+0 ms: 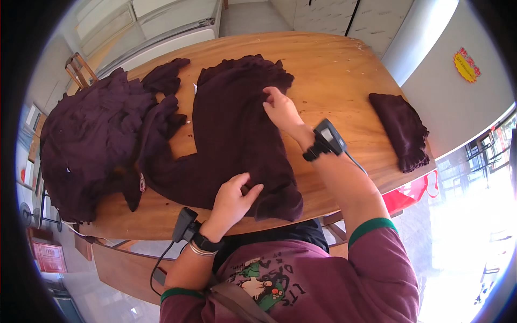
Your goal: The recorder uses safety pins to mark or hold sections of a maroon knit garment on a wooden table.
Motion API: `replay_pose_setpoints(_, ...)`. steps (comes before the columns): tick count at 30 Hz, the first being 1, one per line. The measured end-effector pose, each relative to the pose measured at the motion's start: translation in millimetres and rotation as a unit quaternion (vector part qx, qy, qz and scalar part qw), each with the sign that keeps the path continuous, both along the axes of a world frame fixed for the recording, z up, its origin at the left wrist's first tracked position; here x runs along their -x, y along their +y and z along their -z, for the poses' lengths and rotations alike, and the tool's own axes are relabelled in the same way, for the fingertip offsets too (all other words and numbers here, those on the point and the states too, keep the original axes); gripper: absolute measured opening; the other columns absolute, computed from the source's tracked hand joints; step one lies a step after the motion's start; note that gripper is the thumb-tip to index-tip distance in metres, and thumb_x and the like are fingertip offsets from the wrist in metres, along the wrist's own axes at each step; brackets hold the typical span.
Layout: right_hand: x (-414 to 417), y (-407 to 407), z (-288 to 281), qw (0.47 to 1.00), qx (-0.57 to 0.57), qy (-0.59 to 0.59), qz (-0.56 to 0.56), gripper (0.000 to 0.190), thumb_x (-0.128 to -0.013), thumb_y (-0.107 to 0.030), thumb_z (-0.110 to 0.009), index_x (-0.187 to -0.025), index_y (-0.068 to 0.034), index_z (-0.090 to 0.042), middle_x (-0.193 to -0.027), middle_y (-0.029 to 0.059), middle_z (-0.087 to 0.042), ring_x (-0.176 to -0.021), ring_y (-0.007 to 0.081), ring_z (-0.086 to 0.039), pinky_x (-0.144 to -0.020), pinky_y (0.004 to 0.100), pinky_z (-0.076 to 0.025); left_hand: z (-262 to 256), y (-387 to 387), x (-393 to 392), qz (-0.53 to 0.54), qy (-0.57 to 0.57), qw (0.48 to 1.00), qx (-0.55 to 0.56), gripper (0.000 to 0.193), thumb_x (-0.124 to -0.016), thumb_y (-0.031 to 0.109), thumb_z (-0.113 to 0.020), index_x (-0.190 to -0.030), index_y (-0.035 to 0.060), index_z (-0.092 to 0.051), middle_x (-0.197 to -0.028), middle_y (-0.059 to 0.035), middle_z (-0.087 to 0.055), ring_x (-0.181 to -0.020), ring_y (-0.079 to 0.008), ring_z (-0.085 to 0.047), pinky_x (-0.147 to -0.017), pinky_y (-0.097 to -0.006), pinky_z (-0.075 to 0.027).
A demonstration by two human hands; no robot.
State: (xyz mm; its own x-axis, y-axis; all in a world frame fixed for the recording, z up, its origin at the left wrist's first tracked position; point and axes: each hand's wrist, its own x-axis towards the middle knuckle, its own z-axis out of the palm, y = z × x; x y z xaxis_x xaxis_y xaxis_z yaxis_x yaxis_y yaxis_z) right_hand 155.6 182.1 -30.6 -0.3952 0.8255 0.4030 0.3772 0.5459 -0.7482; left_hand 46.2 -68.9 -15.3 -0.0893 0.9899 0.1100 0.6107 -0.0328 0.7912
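A dark maroon garment (238,121) lies spread on the wooden table (331,76) in front of me, one sleeve-like part reaching left. Near its lower edge is my left hand (234,202), thumb and fingers apart over the cloth. My right hand (281,109) is at the garment's upper right edge, fingers curled with the tips close together; whether they pinch cloth cannot be told. A large heap of similar dark garments (97,133) fills the table's left side. One folded dark garment (400,131) lies near the right edge.
A wooden chair back (78,70) shows beyond the heap. A red bag (408,196) is below the table's right edge. A pale curved wall or panel (452,101) with a yellow and red sticker stands at the right. Cabled devices are strapped to both wrists.
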Motion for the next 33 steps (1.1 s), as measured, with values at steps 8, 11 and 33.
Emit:
replay_pose_setpoints(8, -59.8, -101.0, -13.7, 0.987, 0.089, -0.117, 0.062, 0.054, -0.088, -0.034, -0.062, -0.128, -0.002, -0.044, -0.081, 0.0207, -0.065, -0.077, 0.0393, -0.065, -0.070, 0.0473, -0.051, 3.4, 30.8, 10.0, -0.069, -0.059, 0.994, 0.065, 0.054, -0.094, 0.046, -0.055, -0.110, -0.0058, -0.058, -0.075, -0.0176, -0.065, -0.070, -0.0288, -0.066, -0.063, -0.0355, -0.050)
replay_pose_setpoints(11, -56.8, -140.4, -5.4, 0.973, 0.034, -0.220, 0.057, 0.066, -0.089, -0.045, -0.058, -0.134, -0.002, -0.038, -0.077, 0.0234, -0.066, -0.073, 0.0426, -0.065, -0.067, 0.0504, -0.052, 10.6, 49.8, 6.5, -0.089, -0.067, 0.990, 0.088, 0.052, -0.094, 0.048, -0.053, -0.102, -0.0021, -0.058, -0.075, -0.0216, -0.064, -0.076, -0.0360, -0.066, -0.068, -0.0428, -0.050)
replay_pose_setpoints(33, -55.7, -139.3, -1.9, 0.968, 0.001, -0.251, 0.012, 0.044, -0.092, -0.028, -0.056, -0.128, -0.006, -0.042, -0.074, 0.0186, -0.066, -0.070, 0.0368, -0.066, -0.063, 0.0464, -0.053, 6.8, 33.5, 9.3, -0.059, 0.147, 0.987, -0.036, 0.017, -0.089, 0.014, -0.060, -0.102, 0.0069, -0.052, -0.080, -0.0183, -0.066, -0.079, -0.0401, -0.064, -0.067, -0.0484, -0.050)
